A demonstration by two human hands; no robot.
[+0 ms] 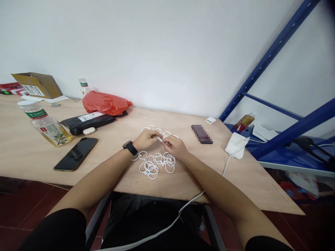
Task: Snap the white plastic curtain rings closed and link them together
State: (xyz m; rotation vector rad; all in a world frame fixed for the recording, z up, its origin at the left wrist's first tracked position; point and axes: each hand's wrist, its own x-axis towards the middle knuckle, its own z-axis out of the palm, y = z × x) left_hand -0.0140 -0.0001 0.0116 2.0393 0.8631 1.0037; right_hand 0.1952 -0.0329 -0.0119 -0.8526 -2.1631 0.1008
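Note:
My left hand [146, 139] and my right hand [176, 146] meet over the middle of the wooden table [31, 157], fingers pinched together on one small white plastic ring [160, 139]. A black watch sits on my left wrist. Just in front of my hands lies a pile of several white rings [155, 163]. A few more white rings [159, 131] lie behind my hands, toward the wall.
A black phone [76, 153] lies at left, with a tea bottle [45, 122], a white earbud case [89, 130], a black parcel [87, 122] and a red bag [104, 102]. A dark box [201, 134] and white charger [236, 145] with cable sit right. Blue shelving [288, 125] stands beyond.

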